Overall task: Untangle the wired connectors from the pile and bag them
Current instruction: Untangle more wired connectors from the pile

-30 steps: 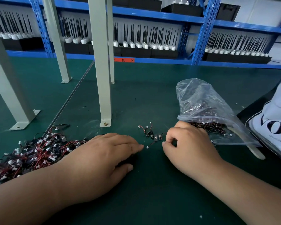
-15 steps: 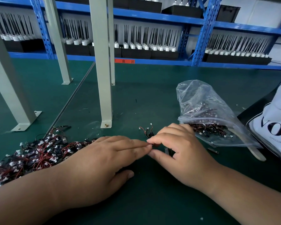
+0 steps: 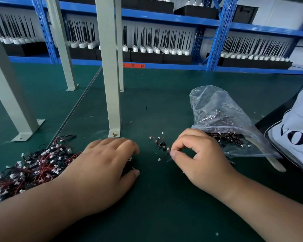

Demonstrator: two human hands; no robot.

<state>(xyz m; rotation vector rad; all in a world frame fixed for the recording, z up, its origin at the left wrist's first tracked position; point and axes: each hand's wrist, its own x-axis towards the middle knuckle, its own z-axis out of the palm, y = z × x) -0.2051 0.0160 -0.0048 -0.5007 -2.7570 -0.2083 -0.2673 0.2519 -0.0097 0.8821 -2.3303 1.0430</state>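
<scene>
A tangled pile of red-and-black wired connectors (image 3: 33, 168) with white plugs lies at the left on the green mat. My left hand (image 3: 103, 165) rests palm down at the pile's right edge, fingers curled over a few dark connectors underneath. My right hand (image 3: 198, 158) pinches a wired connector (image 3: 168, 151) between thumb and forefinger, beside a small loose group of connectors (image 3: 158, 142). A clear zip bag (image 3: 217, 109) partly filled with connectors lies just right of that hand, its mouth facing the hand.
Grey steel posts (image 3: 110, 67) bolted to the mat stand behind the hands. A white printed bag (image 3: 297, 137) sits at the right edge, and a pale wooden stick (image 3: 275, 163) lies under the zip bag. Blue shelving (image 3: 164, 16) with black antennas lines the back.
The hands met at the centre half a second ago and have separated. My left hand has drawn back toward the pile; my right hand has moved right, pinching a connector.
</scene>
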